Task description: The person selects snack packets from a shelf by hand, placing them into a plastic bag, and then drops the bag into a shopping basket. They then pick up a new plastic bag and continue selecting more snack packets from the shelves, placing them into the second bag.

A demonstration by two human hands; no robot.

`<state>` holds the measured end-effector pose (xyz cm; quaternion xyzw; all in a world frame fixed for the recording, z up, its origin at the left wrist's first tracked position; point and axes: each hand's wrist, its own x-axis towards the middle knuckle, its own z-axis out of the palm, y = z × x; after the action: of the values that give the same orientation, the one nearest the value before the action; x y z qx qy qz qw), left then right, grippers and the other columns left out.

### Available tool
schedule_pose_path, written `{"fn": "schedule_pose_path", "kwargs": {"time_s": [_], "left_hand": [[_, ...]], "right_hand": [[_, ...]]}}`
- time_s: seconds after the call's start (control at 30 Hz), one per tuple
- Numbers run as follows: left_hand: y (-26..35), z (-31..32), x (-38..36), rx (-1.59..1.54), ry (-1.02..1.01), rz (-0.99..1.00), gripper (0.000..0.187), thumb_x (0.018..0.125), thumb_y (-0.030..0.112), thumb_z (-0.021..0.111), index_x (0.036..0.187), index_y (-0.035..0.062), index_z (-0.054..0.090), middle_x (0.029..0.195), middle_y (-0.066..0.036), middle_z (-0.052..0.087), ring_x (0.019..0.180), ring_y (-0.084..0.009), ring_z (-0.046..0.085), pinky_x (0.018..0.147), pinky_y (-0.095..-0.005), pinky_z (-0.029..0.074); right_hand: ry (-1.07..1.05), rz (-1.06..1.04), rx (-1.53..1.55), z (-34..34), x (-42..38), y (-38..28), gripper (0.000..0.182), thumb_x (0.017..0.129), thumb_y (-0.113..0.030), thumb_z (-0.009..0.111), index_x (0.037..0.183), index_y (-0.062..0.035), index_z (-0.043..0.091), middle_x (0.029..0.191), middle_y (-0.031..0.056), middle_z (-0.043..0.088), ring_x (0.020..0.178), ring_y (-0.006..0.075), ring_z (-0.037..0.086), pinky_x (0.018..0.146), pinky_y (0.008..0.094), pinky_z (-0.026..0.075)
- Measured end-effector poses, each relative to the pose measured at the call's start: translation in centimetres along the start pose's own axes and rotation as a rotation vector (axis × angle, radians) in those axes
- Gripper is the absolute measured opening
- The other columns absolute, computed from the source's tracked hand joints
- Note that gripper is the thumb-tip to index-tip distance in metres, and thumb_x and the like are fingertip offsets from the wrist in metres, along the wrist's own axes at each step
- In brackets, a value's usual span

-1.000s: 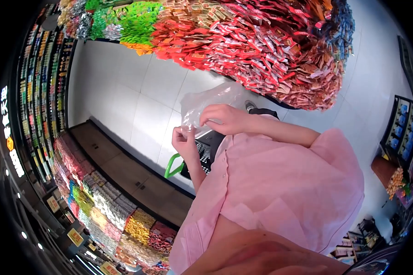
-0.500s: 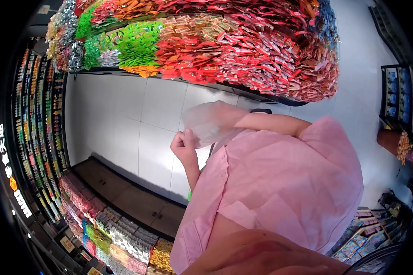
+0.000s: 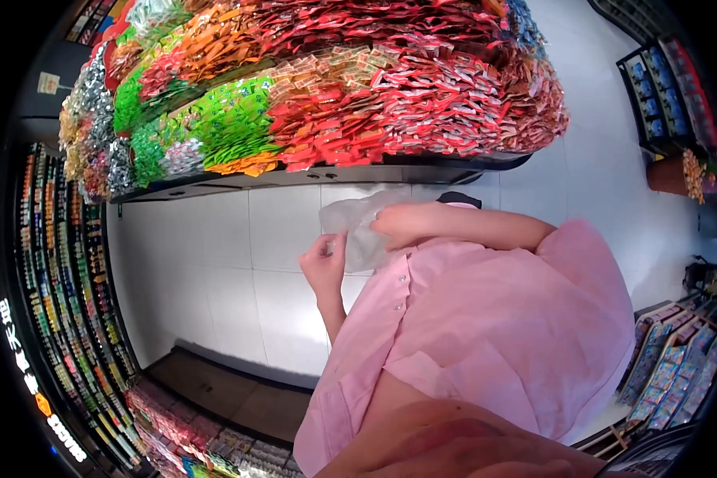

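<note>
A thin, see-through plastic bag (image 3: 349, 215) hangs between my hands in front of my pink shirt (image 3: 494, 334). My left hand (image 3: 324, 259) is closed in a pinch at the bag's left edge. My right hand (image 3: 402, 223) is closed on the bag's right side, its fingers curled against the film; some fingertips are hidden. Nothing shows inside the bag. Just beyond my hands is a long candy counter (image 3: 334, 171) heaped with wrapped sweets.
Red packets (image 3: 438, 111) and green packets (image 3: 235, 123) fill the counter. Shelves of small goods (image 3: 64, 295) line the left, and a low cabinet (image 3: 223, 390) stands at lower left. Display racks (image 3: 661, 95) stand at right, above pale floor tiles (image 3: 215, 279).
The view has shifted, so the candy counter shows lower. My right hand, formerly veiled by the bag's film, is now uncovered at its side. My left hand still pinches the edge.
</note>
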<state>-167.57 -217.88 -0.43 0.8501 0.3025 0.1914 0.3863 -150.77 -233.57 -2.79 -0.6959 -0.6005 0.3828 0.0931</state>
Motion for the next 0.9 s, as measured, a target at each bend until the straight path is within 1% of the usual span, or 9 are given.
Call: {"fn": "schedule_pose_path", "kwargs": {"time_s": [0.07,0.17,0.27,0.37,0.57,0.67,0.77,0.87,0.9], "left_hand": [[0.0,0.1,0.7,0.032,-0.031,0.019,0.028,0.089,0.023,0.08,0.076,0.0001,0.07,0.054,0.006,0.042,0.05,-0.003,0.032,0.048,-0.0237,0.023],[-1.1,0.7,1.8,-0.053,-0.039,-0.104,0.03,0.092,0.026,0.076,0.077,0.0008,0.071,0.051,0.003,0.045,0.048,-0.0045,0.037,0.046,-0.0268,0.029],[-2.7,1.2,3.3,-0.284,-0.121,-0.182,0.034,0.096,0.029,0.073,0.077,0.0006,0.072,0.053,0.004,0.048,0.048,-0.0038,0.039,0.045,-0.0258,0.029],[-0.8,0.7,4.5,-0.392,-0.174,-0.245,0.036,0.098,0.031,0.07,0.078,0.0007,0.073,0.055,0.005,0.05,0.048,-0.0035,0.041,0.045,-0.0243,0.029],[-1.6,2.1,5.9,-0.452,-0.244,-0.215,0.042,0.101,0.037,0.065,0.084,-0.0003,0.075,0.055,0.003,0.052,0.046,-0.0043,0.042,0.044,-0.0239,0.029],[-1.5,2.7,6.1,-0.498,-0.269,-0.224,0.042,0.102,0.037,0.063,0.088,0.0005,0.077,0.057,0.003,0.053,0.046,-0.0041,0.041,0.044,-0.0238,0.028],[-1.6,3.8,6.0,-0.513,-0.239,-0.231,0.042,0.103,0.038,0.062,0.095,0.0002,0.078,0.057,0.004,0.052,0.047,-0.0037,0.04,0.044,-0.0235,0.027],[-1.0,3.8,6.2,-0.524,-0.26,-0.248,0.042,0.103,0.036,0.061,0.091,-0.002,0.074,0.08,-0.007,0.073,0.048,-0.0041,0.043,0.043,-0.024,0.032],[-0.7,4.0,6.2,-0.533,-0.244,-0.233,0.041,0.103,0.035,0.061,0.092,-0.0026,0.073,0.079,-0.007,0.072,0.048,-0.0044,0.044,0.043,-0.0239,0.032]], "right_hand": [[0.011,0.102,0.03,-1.0,-1.8,0.2,0.045,0.082,-0.028,0.072,0.118,-0.0012,0.067,0.104,0.0225,0.071,0.1,0.0395,0.068,0.088,0.049,0.055],[0.13,0.177,0.115,-1.7,-3.8,0.3,0.042,0.083,-0.028,0.071,0.118,-0.0053,0.07,0.104,0.0206,0.072,0.1,0.0381,0.069,0.087,0.0485,0.055],[0.223,0.238,0.215,-0.6,-4.4,1.3,0.04,0.084,-0.028,0.07,0.119,-0.0082,0.071,0.104,0.019,0.073,0.099,0.0372,0.069,0.087,0.0484,0.055],[0.296,0.29,0.234,-0.3,-4.9,1.4,0.039,0.085,-0.029,0.069,0.118,-0.0083,0.072,0.102,0.0184,0.074,0.097,0.0368,0.07,0.087,0.0478,0.055],[0.424,0.439,0.251,0.3,-6.6,3.0,0.041,0.087,-0.032,0.068,0.12,-0.0077,0.071,0.104,0.0203,0.073,0.1,0.038,0.07,0.09,0.0475,0.055],[0.503,0.472,0.266,-0.1,-8.3,4.1,0.041,0.088,-0.031,0.069,0.12,-0.0054,0.068,0.102,0.0174,0.074,0.095,0.0362,0.07,0.086,0.0467,0.055],[0.567,0.494,0.299,-0.9,-10.4,5.7,0.035,0.088,-0.03,0.068,0.111,-0.0044,0.07,0.097,0.0178,0.074,0.092,0.0363,0.07,0.082,0.046,0.056],[0.62,0.499,0.284,-0.8,-12.0,8.9,0.031,0.088,-0.029,0.068,0.105,-0.0029,0.069,0.088,0.0172,0.073,0.085,0.0359,0.07,0.077,0.046,0.055],[0.652,0.479,0.238,-1.2,-12.7,9.7,0.029,0.088,-0.028,0.068,0.101,-0.002,0.069,0.083,0.0174,0.072,0.081,0.0359,0.07,0.074,0.0468,0.054]]}}
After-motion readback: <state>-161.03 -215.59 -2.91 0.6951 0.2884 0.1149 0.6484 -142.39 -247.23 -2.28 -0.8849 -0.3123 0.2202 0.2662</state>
